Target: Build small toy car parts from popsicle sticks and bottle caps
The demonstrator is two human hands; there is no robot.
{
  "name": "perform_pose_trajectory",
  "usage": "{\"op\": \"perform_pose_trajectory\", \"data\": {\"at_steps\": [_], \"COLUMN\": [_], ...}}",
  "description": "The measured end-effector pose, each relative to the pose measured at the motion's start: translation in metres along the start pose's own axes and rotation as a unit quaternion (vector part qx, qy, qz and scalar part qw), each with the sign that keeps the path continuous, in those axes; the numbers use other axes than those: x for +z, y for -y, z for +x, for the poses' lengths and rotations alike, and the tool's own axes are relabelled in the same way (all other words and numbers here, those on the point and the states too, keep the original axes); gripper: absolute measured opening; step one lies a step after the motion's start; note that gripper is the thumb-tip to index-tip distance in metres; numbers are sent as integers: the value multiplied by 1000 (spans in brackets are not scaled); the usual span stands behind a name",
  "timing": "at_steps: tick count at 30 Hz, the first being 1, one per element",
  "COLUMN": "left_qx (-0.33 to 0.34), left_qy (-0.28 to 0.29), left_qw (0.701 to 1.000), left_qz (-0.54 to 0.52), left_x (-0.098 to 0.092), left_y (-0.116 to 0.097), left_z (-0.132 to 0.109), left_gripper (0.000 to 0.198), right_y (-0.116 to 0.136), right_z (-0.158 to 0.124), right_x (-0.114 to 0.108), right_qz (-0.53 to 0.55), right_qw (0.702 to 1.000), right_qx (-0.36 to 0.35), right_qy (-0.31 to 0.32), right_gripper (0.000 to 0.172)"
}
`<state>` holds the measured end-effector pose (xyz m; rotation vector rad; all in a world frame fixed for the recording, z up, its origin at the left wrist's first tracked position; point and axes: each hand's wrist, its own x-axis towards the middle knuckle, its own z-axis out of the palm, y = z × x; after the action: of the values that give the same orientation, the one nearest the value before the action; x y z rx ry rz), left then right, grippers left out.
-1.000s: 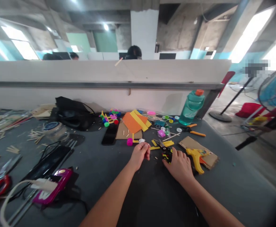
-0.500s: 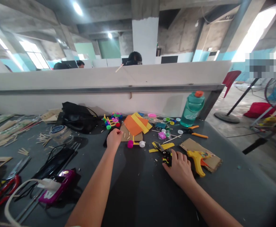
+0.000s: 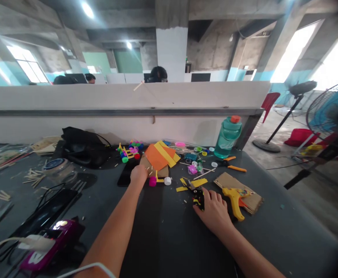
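My left hand (image 3: 138, 174) is stretched forward, its fingers curled down at the edge of a brown cardboard piece (image 3: 153, 168) beside a black phone (image 3: 127, 174); what they grip is hidden. An orange and yellow foam piece (image 3: 159, 153) lies on that cardboard. A pink cap and a white cap on a yellow stick (image 3: 159, 180) lie just right of this hand. My right hand (image 3: 213, 209) rests on the grey table (image 3: 169, 239), its fingers over a black and yellow tool (image 3: 197, 195). A yellow glue gun (image 3: 235, 195) lies on cardboard to its right.
A teal water bottle (image 3: 227, 137) stands at the back right by the white partition (image 3: 122, 104). A black bag (image 3: 80, 146), a coloured stick model (image 3: 128, 150), orange-handled cutters (image 3: 232, 163), loose caps and sticks lie around. A purple device (image 3: 51, 239) and cables sit front left. People sit behind the partition.
My left hand has left the spot near my right hand and reached forward and left to the cardboard by the phone. My right hand has stayed on the black tool.
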<state>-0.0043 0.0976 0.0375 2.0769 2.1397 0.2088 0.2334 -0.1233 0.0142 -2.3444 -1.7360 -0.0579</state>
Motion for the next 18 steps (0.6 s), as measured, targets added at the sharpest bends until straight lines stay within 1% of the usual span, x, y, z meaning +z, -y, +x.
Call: {"op": "perform_pose_trajectory", "data": {"at_steps": [4, 10, 15, 18], "left_qx": [7, 29, 80, 91], "left_qy": [-4, -12, 18, 34], "left_qw": [1000, 999, 996, 995], "left_qz": [5, -10, -24, -24], "left_x": [1, -5, -4, -3], "left_y": [5, 12, 10, 8], "left_z": [0, -3, -3, 0], "left_gripper": [28, 28, 23, 21], "right_y": [0, -1, -2, -2], "right_z": [0, 0, 0, -1], "right_x": [-1, -1, -1, 0], "right_qz": [-4, -11, -13, -12], "right_qw": [1000, 1000, 1000, 1000], "right_qx": [0, -6, -13, -10], "right_qy": [12, 10, 4, 5], "right_gripper": [59, 56, 56, 56]}}
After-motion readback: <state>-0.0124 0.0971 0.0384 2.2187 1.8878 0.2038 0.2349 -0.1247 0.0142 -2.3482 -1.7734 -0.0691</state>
